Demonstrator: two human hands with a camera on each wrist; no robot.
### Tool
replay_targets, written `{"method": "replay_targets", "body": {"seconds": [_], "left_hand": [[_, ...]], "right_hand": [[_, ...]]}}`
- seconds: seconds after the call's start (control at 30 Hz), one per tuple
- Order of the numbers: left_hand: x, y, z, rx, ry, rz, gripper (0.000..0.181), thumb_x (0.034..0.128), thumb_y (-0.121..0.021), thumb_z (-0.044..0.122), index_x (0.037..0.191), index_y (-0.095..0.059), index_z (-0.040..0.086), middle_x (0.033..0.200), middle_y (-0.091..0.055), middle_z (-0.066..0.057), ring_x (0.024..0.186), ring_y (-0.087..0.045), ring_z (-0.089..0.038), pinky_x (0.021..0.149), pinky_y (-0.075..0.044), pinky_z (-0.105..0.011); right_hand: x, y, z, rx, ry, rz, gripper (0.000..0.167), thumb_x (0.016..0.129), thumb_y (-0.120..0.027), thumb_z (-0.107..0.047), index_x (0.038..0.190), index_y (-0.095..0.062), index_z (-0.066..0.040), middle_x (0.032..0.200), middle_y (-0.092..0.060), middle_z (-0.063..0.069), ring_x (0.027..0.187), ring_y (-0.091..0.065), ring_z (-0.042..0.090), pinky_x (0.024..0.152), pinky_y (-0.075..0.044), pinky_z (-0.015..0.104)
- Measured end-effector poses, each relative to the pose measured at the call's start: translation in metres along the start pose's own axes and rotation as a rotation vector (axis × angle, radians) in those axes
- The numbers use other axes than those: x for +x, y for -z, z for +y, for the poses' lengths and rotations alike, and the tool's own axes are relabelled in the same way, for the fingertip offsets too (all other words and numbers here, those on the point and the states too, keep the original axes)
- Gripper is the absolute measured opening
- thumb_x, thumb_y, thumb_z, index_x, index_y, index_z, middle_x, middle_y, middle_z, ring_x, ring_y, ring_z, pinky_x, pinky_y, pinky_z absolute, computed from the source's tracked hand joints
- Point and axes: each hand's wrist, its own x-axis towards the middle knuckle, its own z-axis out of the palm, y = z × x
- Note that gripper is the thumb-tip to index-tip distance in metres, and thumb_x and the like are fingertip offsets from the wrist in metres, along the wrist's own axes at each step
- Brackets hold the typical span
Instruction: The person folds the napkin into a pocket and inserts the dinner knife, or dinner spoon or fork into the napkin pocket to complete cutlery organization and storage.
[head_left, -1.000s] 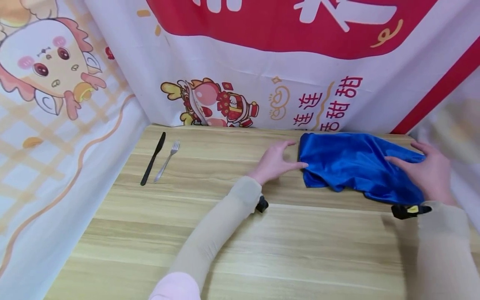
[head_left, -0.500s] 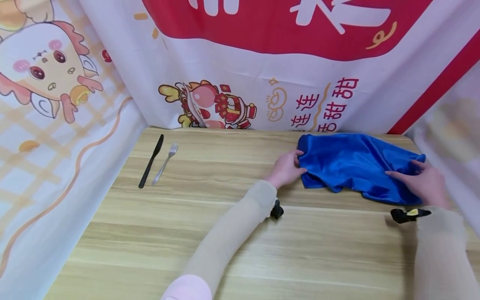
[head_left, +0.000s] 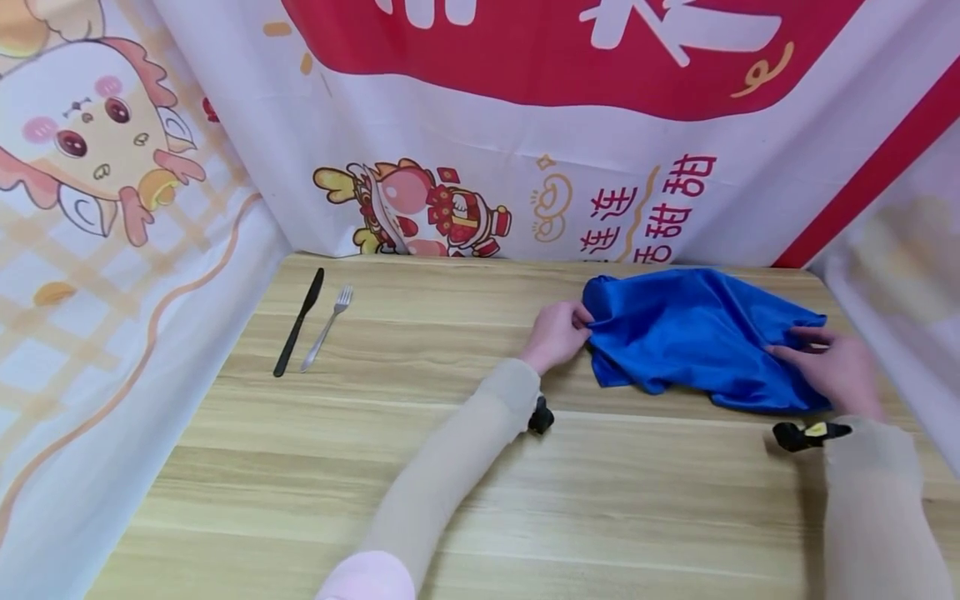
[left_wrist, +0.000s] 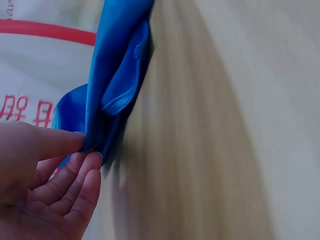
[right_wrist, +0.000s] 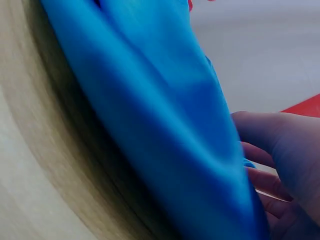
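A shiny blue satin cloth (head_left: pixel 690 333) lies crumpled at the back right of the wooden table. My left hand (head_left: pixel 557 335) pinches its left edge between thumb and fingertips, and the left wrist view shows the cloth (left_wrist: pixel 117 75) hanging in folds from that pinch. At the other end, my right hand (head_left: pixel 840 371) holds the right part with the thumb on top. In the right wrist view the fingers (right_wrist: pixel 270 182) go behind the cloth (right_wrist: pixel 165 135), so their tips are partly hidden.
A black knife (head_left: pixel 298 323) and a silver fork (head_left: pixel 327 328) lie side by side at the table's back left. Printed white curtains (head_left: pixel 450 108) stand along the back and both sides of the wooden table (head_left: pixel 637 500).
My left hand has reached the cloth and closed its fingers on the left edge. The right hand's fingers have drawn together on the right end. The cloth has shifted slightly left.
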Motion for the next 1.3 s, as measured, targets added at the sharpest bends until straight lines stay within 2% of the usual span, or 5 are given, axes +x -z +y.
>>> {"method": "replay_targets", "body": {"seconds": [0.37,0.6,0.83,1.07,1.3], "left_hand": [[-0.021,0.063,-0.035,-0.004,0.021,-0.009,0.01,0.0925,-0.073,0.005,0.102,-0.074,0.006,0.091,-0.069,-0.002,0.085,-0.063,-0.015,0.076,-0.051,-0.025],[-0.052,0.107,-0.065,0.009,0.074,0.009,0.01,0.0932,-0.072,0.003,0.103,-0.072,0.004,0.095,-0.069,-0.006,0.088,-0.064,-0.019,0.081,-0.053,-0.03],[-0.085,0.146,-0.092,0.038,0.101,0.033,0.01,0.0933,-0.071,0.0,0.103,-0.069,0.001,0.098,-0.068,-0.01,0.091,-0.064,-0.024,0.084,-0.054,-0.036],[-0.111,0.171,-0.113,0.067,0.127,0.054,0.01,0.0942,-0.069,-0.001,0.104,-0.067,0.001,0.1,-0.067,-0.011,0.092,-0.064,-0.026,0.085,-0.054,-0.04],[-0.137,0.183,-0.124,0.118,0.077,0.014,0.011,0.0908,-0.071,-0.005,0.101,-0.067,-0.002,0.095,-0.068,-0.012,0.088,-0.064,-0.027,0.081,-0.055,-0.042]], "right_hand": [[-0.008,-0.025,-0.042,-0.023,0.129,-0.08,0.069,0.094,-0.07,-0.053,0.131,-0.061,0.005,0.127,-0.056,0.034,0.108,-0.056,0.049,0.084,-0.049,0.062],[-0.016,-0.047,-0.083,-0.018,0.239,-0.195,0.062,0.093,-0.074,-0.047,0.131,-0.062,0.001,0.123,-0.061,0.028,0.103,-0.061,0.043,0.083,-0.054,0.058],[-0.025,-0.074,-0.121,-0.009,0.381,-0.209,0.047,0.09,-0.081,-0.032,0.124,-0.069,-0.001,0.111,-0.066,0.019,0.091,-0.063,0.032,0.079,-0.055,0.049],[-0.035,-0.092,-0.144,0.019,0.455,-0.233,0.044,0.088,-0.084,-0.028,0.121,-0.07,-0.002,0.11,-0.066,0.018,0.094,-0.064,0.032,0.081,-0.056,0.053],[-0.045,-0.103,-0.155,0.014,0.515,-0.241,0.041,0.084,-0.087,-0.022,0.118,-0.072,-0.004,0.11,-0.065,0.014,0.093,-0.065,0.029,0.079,-0.057,0.05]]}}
